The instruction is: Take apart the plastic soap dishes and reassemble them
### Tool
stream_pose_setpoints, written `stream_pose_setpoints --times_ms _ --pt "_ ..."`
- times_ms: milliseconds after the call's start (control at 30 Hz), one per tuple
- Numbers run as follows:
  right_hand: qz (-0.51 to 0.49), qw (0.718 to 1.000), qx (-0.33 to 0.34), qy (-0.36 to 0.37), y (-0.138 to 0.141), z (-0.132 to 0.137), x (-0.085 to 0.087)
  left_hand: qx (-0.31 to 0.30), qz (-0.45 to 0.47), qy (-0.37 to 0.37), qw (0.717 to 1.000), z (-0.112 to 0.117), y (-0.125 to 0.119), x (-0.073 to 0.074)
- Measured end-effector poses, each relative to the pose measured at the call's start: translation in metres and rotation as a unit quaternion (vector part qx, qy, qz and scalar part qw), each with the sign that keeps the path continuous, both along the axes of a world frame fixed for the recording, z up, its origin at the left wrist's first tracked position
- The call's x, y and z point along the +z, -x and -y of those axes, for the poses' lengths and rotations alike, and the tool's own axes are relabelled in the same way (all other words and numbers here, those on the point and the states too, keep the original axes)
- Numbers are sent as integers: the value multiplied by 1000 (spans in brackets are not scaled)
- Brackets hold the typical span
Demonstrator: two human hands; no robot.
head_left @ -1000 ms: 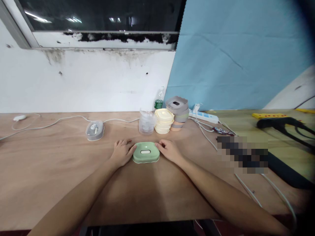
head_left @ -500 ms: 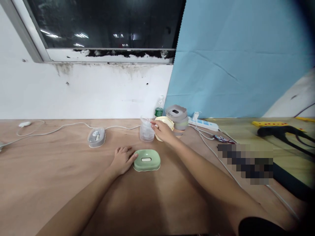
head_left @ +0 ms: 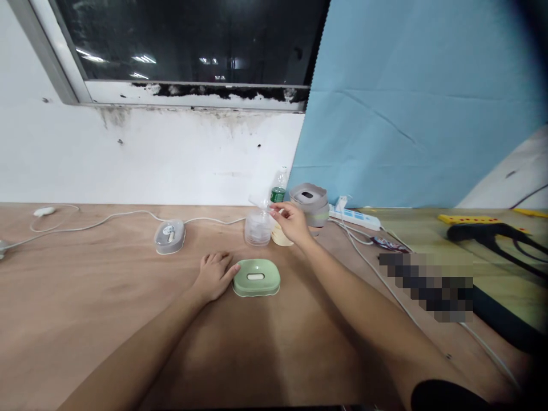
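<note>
A green soap-dish-like tray [head_left: 256, 277] lies on the wooden table [head_left: 85, 297] in front of me. My left hand [head_left: 215, 275] rests flat beside its left edge, fingers loosely spread and touching it. My right hand [head_left: 292, 221] is stretched farther back, pinching the top clear plastic piece of a stack of clear plastic trays [head_left: 258, 227] and lifting it slightly. Behind that hand stand a cream stack [head_left: 280, 237], partly hidden, and a grey stack [head_left: 311, 204].
A grey lidded case [head_left: 169, 236] sits to the left with a white cable [head_left: 107, 220] running past it. A green-capped bottle [head_left: 278, 185], a white power strip [head_left: 355, 217], cables and black and yellow gear [head_left: 483, 228] lie to the right.
My right hand left the green tray's right side, reached back to the clear stack and now pinches its top piece, raised a little. My left hand stayed put.
</note>
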State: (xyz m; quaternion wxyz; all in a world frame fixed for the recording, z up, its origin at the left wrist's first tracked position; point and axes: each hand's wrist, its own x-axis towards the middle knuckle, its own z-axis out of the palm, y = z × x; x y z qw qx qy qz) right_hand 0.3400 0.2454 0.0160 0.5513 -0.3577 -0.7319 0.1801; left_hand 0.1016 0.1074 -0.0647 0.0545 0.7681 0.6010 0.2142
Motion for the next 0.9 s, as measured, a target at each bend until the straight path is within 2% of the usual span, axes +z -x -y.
stream_pose_setpoints --times_ms 100,200,300,433,500,567,700,900 --pt "-38 996 11 -77 -9 19 10 32 8 -42 999 1 3 2" --pt "-50 993 75 -71 -19 49 6 33 40 -84 995 3 9 7" --pt "-58 987 148 36 -24 80 -13 -11 79 -119 990 7 12 14" --pt "-128 939 208 240 -18 102 -43 -54 73 -144 985 13 8 23" --pt "-146 925 193 294 -13 103 -53 -60 69 -140 986 16 4 27" --pt "-127 930 148 310 -12 100 -60 -58 61 -121 989 17 1 29" --pt "2 963 68 261 -16 94 -66 -43 68 -64 995 16 -2 27" --pt "141 967 28 211 -19 89 -74 -64 74 -27 995 10 -2 22"
